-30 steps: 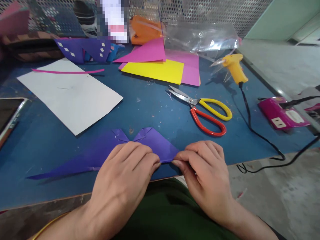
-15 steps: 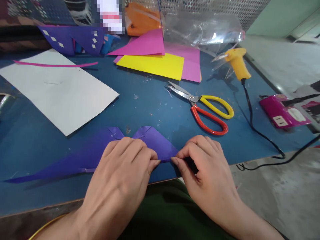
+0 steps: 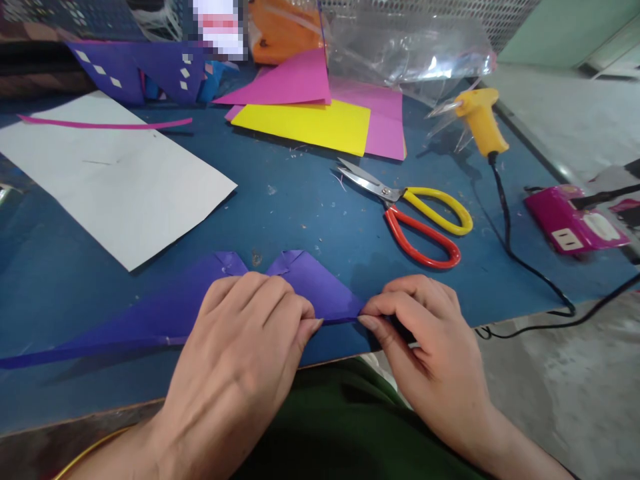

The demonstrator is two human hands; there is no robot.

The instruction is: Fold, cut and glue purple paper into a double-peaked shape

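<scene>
A folded sheet of purple paper (image 3: 315,283) lies along the table's near edge, with two peaked folds on its far side and a long narrow point stretching left. My left hand (image 3: 245,353) pinches its lower edge near the middle, thumb and fingers pressed together. At the sheet's right tip, my right hand (image 3: 425,340) grips the edge between thumb and forefinger. The left hand covers part of the paper. Beyond the right hand rest scissors (image 3: 385,192) with one yellow and one red handle, blades slightly apart.
White paper (image 3: 150,193) with a pink strip (image 3: 105,124) across it lies left. Yellow paper (image 3: 305,127) and pink sheets (image 3: 387,123) are behind. A yellow glue gun (image 3: 483,120) stands right, its cord running past a magenta power box (image 3: 573,220). Decorated purple paper (image 3: 113,70) is back left.
My right hand has slid a little to the right along the paper's lower edge. My left hand keeps its pinch in nearly the same place. The view has shifted slightly.
</scene>
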